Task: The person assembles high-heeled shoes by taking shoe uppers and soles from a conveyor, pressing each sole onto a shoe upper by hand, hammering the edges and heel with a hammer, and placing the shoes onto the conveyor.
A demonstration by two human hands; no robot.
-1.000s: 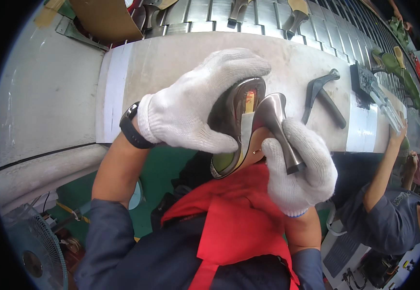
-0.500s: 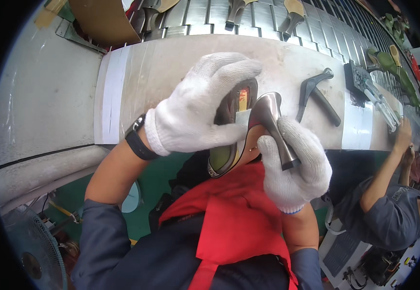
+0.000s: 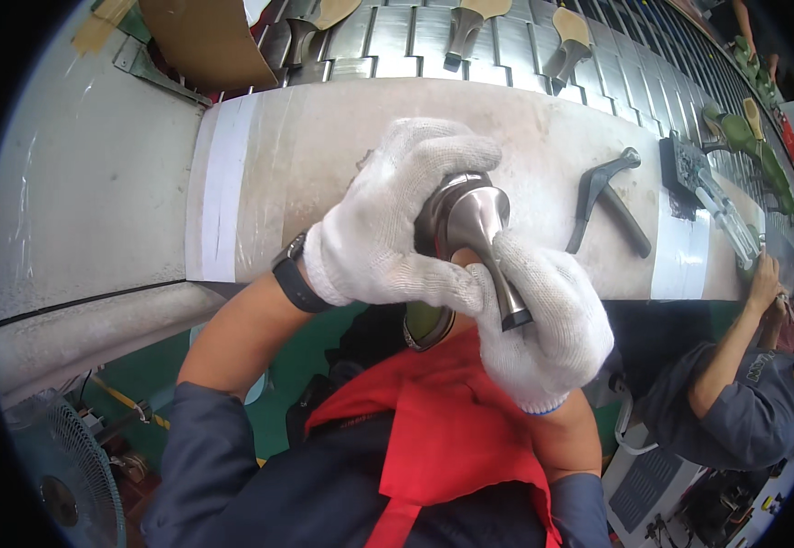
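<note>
Both my hands wear white knitted gloves and meet over the near edge of the bench. My left hand (image 3: pixel 383 215) is wrapped round the back of a metallic grey-brown shoe (image 3: pixel 427 219), whose green toe end (image 3: pixel 423 321) points down towards my red apron. In my right hand (image 3: pixel 548 320) is a shoe sole with a shiny metallic high heel (image 3: pixel 481 219), gripped along the heel's shaft. The heel's wide top sits against the back of the shoe, its dark tip pointing towards me. My fingers cover most of the join.
A dark-handled hand tool with a metal head (image 3: pixel 589 196) lies right of my hands. Beyond it are a black block (image 3: pixel 680 164) and pale-handled tools (image 3: pixel 726 215). Heeled soles (image 3: pixel 569 46) rest on the slatted metal conveyor (image 3: pixel 397 36). A co-worker's hand (image 3: pixel 762 283) is at far right.
The heeled sole has come left from beside the shoe onto its back. My hands are closer together, and the shoe's inside is now hidden.
</note>
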